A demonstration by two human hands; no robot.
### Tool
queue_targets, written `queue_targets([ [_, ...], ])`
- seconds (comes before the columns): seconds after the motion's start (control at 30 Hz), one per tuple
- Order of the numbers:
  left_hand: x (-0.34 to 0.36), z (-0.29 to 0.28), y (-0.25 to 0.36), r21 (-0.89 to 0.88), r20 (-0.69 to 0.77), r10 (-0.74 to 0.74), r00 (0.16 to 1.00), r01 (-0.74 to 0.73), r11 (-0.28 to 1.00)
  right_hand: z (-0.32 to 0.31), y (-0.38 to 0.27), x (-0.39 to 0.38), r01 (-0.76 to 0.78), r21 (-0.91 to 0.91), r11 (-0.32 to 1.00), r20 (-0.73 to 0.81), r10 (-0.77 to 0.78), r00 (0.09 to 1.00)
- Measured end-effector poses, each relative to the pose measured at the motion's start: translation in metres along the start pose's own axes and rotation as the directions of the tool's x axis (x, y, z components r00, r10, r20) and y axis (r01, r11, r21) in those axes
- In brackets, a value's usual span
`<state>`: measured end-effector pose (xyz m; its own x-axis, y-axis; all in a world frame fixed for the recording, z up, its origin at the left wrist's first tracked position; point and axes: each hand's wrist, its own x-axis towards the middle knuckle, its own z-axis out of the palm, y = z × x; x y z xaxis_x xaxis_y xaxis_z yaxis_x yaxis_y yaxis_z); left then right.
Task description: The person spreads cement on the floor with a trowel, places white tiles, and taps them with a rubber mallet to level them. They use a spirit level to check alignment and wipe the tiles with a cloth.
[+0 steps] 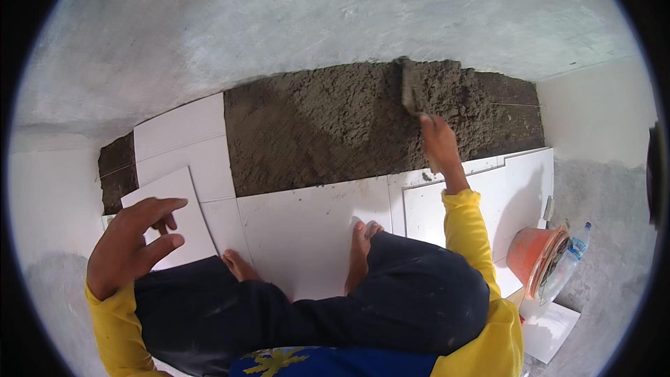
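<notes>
My right hand (441,145) is closed round the handle of a trowel (412,91), reaching out ahead and to the right. Its mortar-coated blade is in the wet grey mortar (314,119) along the foot of the wall. Rough heaps of mortar lie on both sides of the blade; the stretch farther left looks flatter. At the left, my left hand (139,241) holds nothing, its fingers apart and partly bent, above a loose white tile (171,199). White floor tiles (314,227) border the mortar on its near side, under my bare feet.
A grey plastered wall (335,14) rises behind the mortar, with side walls left and right. More white tiles (453,202) lie stacked at the right. An orange bucket (527,255) and a clear plastic bottle (564,269) are tipped beside the right wall, near a white tile piece (555,335).
</notes>
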<state>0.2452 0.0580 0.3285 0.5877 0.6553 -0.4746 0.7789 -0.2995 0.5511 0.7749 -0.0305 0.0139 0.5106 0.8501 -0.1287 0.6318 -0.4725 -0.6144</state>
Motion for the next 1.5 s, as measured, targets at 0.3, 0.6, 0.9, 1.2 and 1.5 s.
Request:
queue_targets([
  [0.3,0.013,0.01,0.003,-0.012,0.015,0.017,1.0,-0.017,1.0,-0.048,0.047,0.032,0.192,-0.159,0.968,-0.02,-0.198,0.98],
  [0.6,0.017,0.012,0.011,-0.038,-0.011,-0.106,0.994,0.105,0.994,-0.101,0.093,0.037,-0.439,0.734,0.519,0.229,0.42,0.878],
  [0.9,0.029,0.016,0.019,-0.023,0.038,-0.183,0.982,0.184,0.983,-0.034,0.032,-0.085,0.109,-0.009,0.994,0.169,-0.106,0.98],
  [1.2,0.046,0.016,0.021,0.06,0.053,-0.109,0.993,0.106,0.993,-0.107,0.117,-0.045,-0.415,0.341,0.844,0.05,0.424,0.904],
  [1.5,0.027,0.015,0.01,-0.007,0.027,-0.194,0.981,0.195,0.981,-0.107,0.127,-0.065,-0.487,0.784,0.384,0.318,0.425,0.847],
])
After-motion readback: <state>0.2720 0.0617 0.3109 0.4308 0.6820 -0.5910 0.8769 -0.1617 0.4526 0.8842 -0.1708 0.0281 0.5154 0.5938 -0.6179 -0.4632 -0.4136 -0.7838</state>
